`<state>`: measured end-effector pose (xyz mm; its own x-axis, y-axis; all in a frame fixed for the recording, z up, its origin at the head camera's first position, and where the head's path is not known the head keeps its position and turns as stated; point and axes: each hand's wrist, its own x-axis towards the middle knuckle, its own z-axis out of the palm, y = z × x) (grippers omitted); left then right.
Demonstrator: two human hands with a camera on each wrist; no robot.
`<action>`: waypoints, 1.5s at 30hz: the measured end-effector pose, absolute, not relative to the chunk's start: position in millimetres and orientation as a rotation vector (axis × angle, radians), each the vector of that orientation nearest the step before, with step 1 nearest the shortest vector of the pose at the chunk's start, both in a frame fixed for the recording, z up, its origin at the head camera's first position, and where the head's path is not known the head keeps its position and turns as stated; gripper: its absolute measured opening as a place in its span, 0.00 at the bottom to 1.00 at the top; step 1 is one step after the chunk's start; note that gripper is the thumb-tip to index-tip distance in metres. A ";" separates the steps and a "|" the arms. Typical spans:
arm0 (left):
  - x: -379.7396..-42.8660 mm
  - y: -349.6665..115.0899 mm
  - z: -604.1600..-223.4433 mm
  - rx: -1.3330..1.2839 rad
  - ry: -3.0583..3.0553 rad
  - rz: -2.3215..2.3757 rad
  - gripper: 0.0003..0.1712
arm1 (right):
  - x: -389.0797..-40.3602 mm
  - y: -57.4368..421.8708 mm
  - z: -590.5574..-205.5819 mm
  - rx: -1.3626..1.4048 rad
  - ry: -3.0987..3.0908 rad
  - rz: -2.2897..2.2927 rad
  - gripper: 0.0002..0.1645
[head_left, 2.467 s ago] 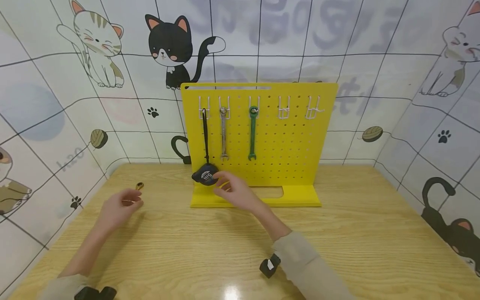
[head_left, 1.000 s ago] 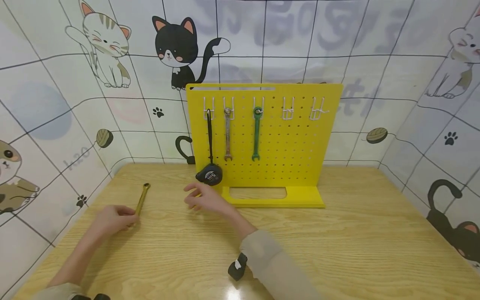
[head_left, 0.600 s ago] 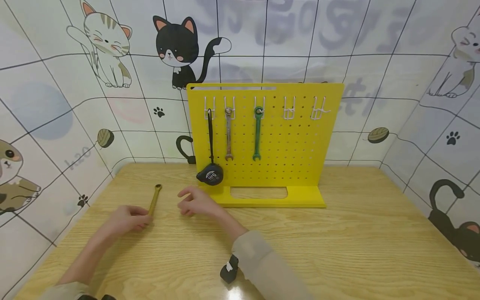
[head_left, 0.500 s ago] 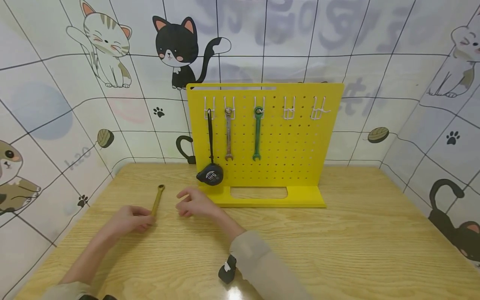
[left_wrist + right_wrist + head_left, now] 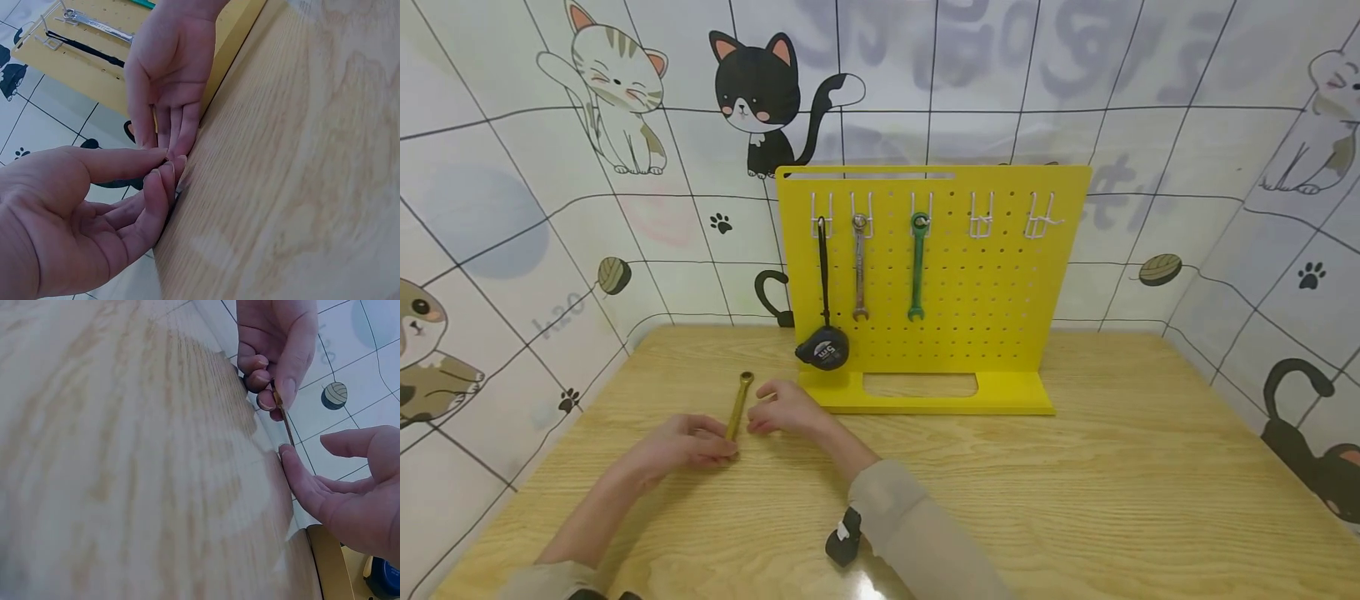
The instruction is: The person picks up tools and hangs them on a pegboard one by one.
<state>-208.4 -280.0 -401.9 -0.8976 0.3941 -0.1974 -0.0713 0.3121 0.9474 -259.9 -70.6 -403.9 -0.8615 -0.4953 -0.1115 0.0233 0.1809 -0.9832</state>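
Observation:
A gold-coloured wrench (image 5: 739,407) slants up from my left hand (image 5: 677,446), whose thumb and fingers pinch its lower end. Its ring end points away toward the wall. In the right wrist view the wrench (image 5: 285,415) appears as a thin edge between the two hands. My right hand (image 5: 790,410) is just to its right, thumb and fingers apart and gripping nothing; its fingertips come close to the wrench, and whether they touch it I cannot tell. In the left wrist view, fingers of both hands mostly hide the wrench.
A yellow pegboard (image 5: 977,292) stands behind the right hand. From its white hooks hang a black tape measure (image 5: 824,348) on a strap, a silver wrench (image 5: 860,271) and a green wrench (image 5: 917,271). Two more hooks (image 5: 981,217) carry no tool. The wooden table (image 5: 1075,475) meets cat-patterned walls.
My left hand has taken hold of the gold wrench and carried it rightward. The right hand has moved left and down, away from the tape measure, toward the wrench.

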 end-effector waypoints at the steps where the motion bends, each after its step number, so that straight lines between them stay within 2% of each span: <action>1: -208.8 -279.4 -402.4 0.304 2.152 1.631 0.22 | -260.1 -70.6 -404.4 -0.432 2.049 -1.730 0.27; 4: -209.9 -276.8 -404.3 0.337 2.069 1.660 0.21 | -260.3 -70.1 -405.1 -0.424 2.041 -1.738 0.23; 9: -209.5 -270.9 -405.6 0.368 2.033 1.681 0.22 | -260.7 -69.1 -406.7 -0.466 2.089 -1.739 0.09; 12: -208.3 -267.0 -405.1 0.363 2.052 1.700 0.22 | -261.4 -69.3 -407.8 -0.477 2.131 -1.778 0.06; 18: -205.3 -258.1 -404.1 0.324 2.089 1.725 0.18 | -262.7 -68.6 -406.5 -0.467 2.095 -1.913 0.11; 27: -207.2 -250.7 -399.1 0.253 2.214 1.685 0.22 | -260.5 -61.7 -390.7 -0.521 2.026 -2.052 0.11; 37: -210.2 -237.3 -390.3 0.409 2.342 1.664 0.18 | -256.3 -48.6 -377.0 -0.577 2.029 -2.170 0.11; 45: -214.2 -217.2 -383.4 0.410 2.389 1.674 0.14 | -255.2 -33.4 -370.4 -0.675 2.062 -2.226 0.11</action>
<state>-214.2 -217.2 -383.4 -0.9425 0.3343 -0.0016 0.1127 0.3221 0.9400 -255.2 -33.4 -370.4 -0.9051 -0.3120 0.2889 -0.2642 -0.1197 -0.9570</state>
